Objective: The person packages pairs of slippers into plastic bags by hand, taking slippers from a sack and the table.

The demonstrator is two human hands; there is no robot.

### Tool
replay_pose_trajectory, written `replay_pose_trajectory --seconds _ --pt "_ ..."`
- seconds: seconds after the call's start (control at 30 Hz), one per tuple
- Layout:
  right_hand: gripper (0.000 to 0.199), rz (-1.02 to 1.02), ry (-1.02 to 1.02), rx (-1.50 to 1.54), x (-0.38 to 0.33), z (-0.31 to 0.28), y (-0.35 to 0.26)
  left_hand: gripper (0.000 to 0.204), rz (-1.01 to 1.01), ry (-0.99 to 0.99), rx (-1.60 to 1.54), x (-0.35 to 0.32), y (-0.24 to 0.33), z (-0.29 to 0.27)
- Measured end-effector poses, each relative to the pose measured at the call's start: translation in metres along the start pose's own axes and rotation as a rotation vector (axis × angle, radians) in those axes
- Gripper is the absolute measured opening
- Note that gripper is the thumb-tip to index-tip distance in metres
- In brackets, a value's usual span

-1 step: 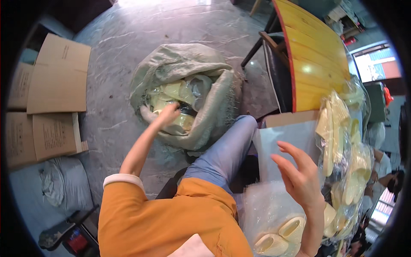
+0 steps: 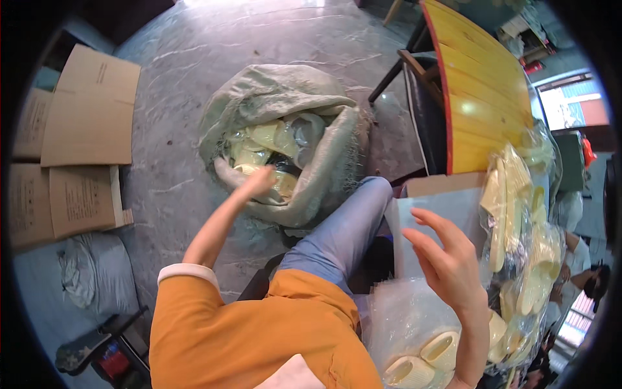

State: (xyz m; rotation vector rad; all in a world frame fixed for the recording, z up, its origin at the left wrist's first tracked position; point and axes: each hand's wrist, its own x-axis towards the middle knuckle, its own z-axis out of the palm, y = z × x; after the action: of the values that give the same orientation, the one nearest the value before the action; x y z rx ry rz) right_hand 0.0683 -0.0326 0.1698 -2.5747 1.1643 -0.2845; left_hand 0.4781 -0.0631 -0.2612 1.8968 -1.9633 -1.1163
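Observation:
A large pale woven sack (image 2: pixel 327 146) stands on the floor in front of me, its mouth rolled open. Inside lie cream-yellow slippers (image 2: pixel 264 135) in clear plastic bags and something dark. My left hand (image 2: pixel 261 181) is over the near rim of the sack's mouth; its fingers are smeared by motion, and I see nothing clearly held. To the right, my right hand (image 2: pixel 448 259) hovers with thumb and fingers apart, holding nothing. Below it, a pair of cream slippers (image 2: pixel 424 360) lies on a stack of clear plastic bags (image 2: pixel 398 314).
More bagged cream slippers (image 2: pixel 508 194) are heaped at the right, beside an open carton (image 2: pixel 447 186). A yellow wooden table (image 2: pixel 483 97) and a dark chair (image 2: pixel 424 117) stand beyond. Cardboard boxes (image 2: pixel 87 110) and a grey-white bundle (image 2: pixel 97 275) are on the left. Another person sits at the far right.
My left hand has drawn back a little from inside the sack's mouth toward its near rim. The right hand has shifted slightly left, still open. The whole view has moved a little.

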Motion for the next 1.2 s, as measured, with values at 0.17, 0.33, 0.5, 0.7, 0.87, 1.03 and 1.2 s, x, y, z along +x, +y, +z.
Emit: replay_pose_trajectory --seconds 0.17,0.33,0.5,0.7,0.87,1.03,1.2 --pt "0.035 0.113 -0.227 0.185 0.097 0.094 0.014 0.041 -0.001 -0.314 0.261 -0.07 0.074 0.069" --pt "0.055 0.377 -0.241 0.013 0.161 0.243 0.027 0.039 -0.012 -0.219 0.077 -0.092 0.062 0.07" --pt "0.064 0.656 0.174 0.493 0.141 0.331 0.071 0.041 -0.124 -0.043 -0.227 -0.031 0.029 0.04" --pt "0.047 0.522 0.108 0.466 0.141 0.308 0.068 0.046 -0.181 0.481 0.18 0.073 0.021 -0.013" --pt "0.031 0.262 -0.151 0.202 0.136 0.233 0.064 0.059 -0.413 0.147 0.412 0.139 0.019 -0.042" --pt "0.04 0.203 -0.021 0.076 0.152 0.153 0.058 0.072 -0.384 0.581 0.241 0.139 -0.069 -0.106" --pt "0.035 0.275 0.118 0.093 0.147 0.135 0.081 0.032 0.129 0.992 0.15 0.131 -0.028 -0.192"
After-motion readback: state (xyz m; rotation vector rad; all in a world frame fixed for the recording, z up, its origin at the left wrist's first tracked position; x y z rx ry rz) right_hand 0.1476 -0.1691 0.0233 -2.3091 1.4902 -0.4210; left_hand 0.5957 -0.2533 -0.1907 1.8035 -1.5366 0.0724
